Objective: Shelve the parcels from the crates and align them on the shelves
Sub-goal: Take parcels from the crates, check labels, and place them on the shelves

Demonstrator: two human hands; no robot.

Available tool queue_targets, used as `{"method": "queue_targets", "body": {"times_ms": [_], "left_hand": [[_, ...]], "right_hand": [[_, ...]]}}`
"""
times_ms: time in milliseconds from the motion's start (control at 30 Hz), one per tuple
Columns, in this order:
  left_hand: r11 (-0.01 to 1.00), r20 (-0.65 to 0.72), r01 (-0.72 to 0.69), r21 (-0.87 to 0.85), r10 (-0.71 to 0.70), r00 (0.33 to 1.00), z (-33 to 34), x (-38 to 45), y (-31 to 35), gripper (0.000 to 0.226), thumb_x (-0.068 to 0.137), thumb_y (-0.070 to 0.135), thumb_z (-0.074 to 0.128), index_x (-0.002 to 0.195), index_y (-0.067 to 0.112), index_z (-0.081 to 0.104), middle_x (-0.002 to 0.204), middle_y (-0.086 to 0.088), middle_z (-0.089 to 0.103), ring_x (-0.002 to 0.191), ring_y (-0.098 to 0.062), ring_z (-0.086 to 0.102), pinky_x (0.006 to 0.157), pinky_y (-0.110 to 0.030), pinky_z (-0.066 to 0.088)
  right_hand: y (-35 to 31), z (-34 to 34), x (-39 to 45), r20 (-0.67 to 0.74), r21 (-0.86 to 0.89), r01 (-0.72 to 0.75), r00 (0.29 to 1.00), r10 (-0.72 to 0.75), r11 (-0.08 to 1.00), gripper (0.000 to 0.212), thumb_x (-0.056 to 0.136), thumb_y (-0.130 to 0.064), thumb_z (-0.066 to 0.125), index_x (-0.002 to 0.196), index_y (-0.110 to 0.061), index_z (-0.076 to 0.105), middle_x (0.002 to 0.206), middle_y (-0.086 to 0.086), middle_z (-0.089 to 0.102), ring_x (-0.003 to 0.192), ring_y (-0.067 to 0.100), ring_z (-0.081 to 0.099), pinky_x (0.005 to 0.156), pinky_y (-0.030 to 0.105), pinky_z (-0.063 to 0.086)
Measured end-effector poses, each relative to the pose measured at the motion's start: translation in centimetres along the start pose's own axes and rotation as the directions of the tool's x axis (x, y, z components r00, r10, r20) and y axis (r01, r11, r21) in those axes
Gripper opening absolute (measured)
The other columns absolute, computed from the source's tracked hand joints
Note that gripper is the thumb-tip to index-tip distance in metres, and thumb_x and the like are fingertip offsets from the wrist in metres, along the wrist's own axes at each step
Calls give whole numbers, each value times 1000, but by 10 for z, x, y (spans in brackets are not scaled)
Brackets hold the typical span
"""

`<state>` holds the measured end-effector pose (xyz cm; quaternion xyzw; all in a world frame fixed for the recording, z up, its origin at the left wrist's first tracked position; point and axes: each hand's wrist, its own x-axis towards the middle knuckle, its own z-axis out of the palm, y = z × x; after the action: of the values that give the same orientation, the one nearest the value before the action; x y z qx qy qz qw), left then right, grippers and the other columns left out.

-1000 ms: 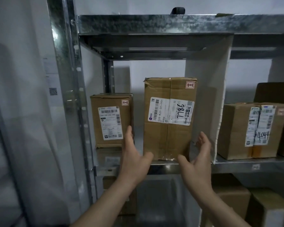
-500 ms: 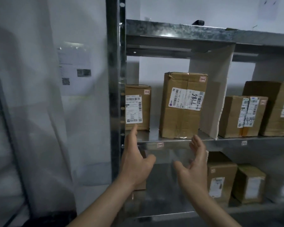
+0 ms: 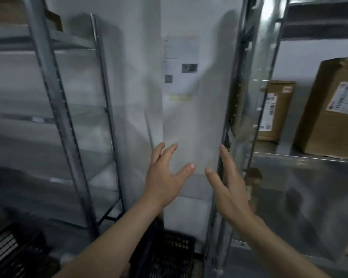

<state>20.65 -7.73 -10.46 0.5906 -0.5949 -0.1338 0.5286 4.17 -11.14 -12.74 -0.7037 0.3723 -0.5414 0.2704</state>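
My left hand and my right hand hang in the air before a white wall, fingers spread, palms facing each other, holding nothing. To the right, a metal shelf carries two brown cardboard parcels: a small labelled one by the upright and a tall one at the frame's right edge. A dark plastic crate sits on the floor below my arms; its contents are hidden.
An open metal rack stands at the left, draped in clear plastic. The right rack's steel upright rises just beside my right hand. A paper notice hangs on the wall. Another dark crate lies at bottom left.
The view has swung left, away from the shelved parcels toward the wall. Both hands have come off the tall parcel and drawn back from the shelf, still empty.
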Motion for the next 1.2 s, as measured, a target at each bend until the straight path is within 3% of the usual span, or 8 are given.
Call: {"method": "queue_targets", "body": {"times_ms": [167, 333, 567, 667, 733, 833, 1033, 1200], "left_hand": [[991, -75, 126, 50, -122, 990, -38, 11, -60, 95, 73, 76, 63, 151, 29, 37, 165, 4, 12, 131, 10, 12, 108, -14, 11], [966, -124, 227, 121, -212, 969, -63, 42, -127, 78, 83, 60, 64, 151, 29, 38, 165, 4, 13, 145, -1, 16, 109, -19, 13], [919, -151, 346, 188, -321, 935, -80, 96, -201, 73, 88, 56, 63, 150, 26, 39, 163, 3, 20, 147, -13, 24, 113, -25, 21], [901, -162, 386, 197, -359, 919, -85, 112, -228, 68, 91, 49, 64, 148, 22, 40, 158, 2, 28, 141, -12, 31, 111, -28, 26], [892, -157, 406, 196, -380, 911, -89, 120, -245, 66, 92, 46, 64, 148, 20, 40, 155, 3, 30, 137, -11, 33, 106, -26, 26], [876, -138, 444, 187, -424, 895, -96, 134, -273, 68, 92, 50, 62, 150, 24, 38, 156, 3, 30, 141, -15, 33, 106, -29, 28], [828, -38, 538, 157, -539, 841, -101, 160, -358, 64, 93, 51, 59, 149, 26, 40, 156, 3, 33, 137, -12, 34, 100, -24, 26], [787, 133, 600, 142, -616, 777, -99, 182, -460, 66, 93, 50, 59, 150, 25, 38, 152, 2, 36, 115, -1, 33, 92, -17, 28]], "right_hand": [[16, 70, 20, 111, 35, -46, 993, 42, 998, 78, 93, -59, 51, 158, -32, 18, 155, -26, 16, 140, -14, 16, 117, 17, 15], [51, 135, 52, 194, 63, -104, 977, 90, 993, 74, 99, -47, 54, 160, -30, 16, 153, -26, 17, 140, -11, 15, 117, 19, 14], [98, 210, 112, 260, 132, -172, 956, 134, 976, 74, 99, -45, 54, 160, -27, 15, 149, -26, 19, 137, -13, 17, 116, 15, 14], [114, 241, 131, 287, 116, -179, 948, 139, 977, 71, 101, -41, 55, 159, -27, 16, 151, -30, 21, 130, -24, 19, 110, 6, 15], [122, 260, 139, 305, 100, -196, 939, 158, 975, 71, 101, -42, 54, 160, -28, 16, 161, -19, 21, 137, -13, 18, 116, 16, 16], [135, 287, 151, 327, 87, -223, 927, 184, 971, 72, 100, -43, 54, 160, -28, 15, 165, -11, 19, 147, 0, 19, 122, 27, 16], [180, 347, 163, 326, 13, -339, 891, 317, 941, 72, 100, -43, 53, 160, -31, 14, 164, -14, 19, 144, -2, 19, 119, 23, 16], [235, 411, 153, 244, -112, -454, 850, 467, 884, 71, 101, -41, 52, 160, -27, 16, 163, -11, 23, 135, -8, 19, 112, 16, 16]]}}
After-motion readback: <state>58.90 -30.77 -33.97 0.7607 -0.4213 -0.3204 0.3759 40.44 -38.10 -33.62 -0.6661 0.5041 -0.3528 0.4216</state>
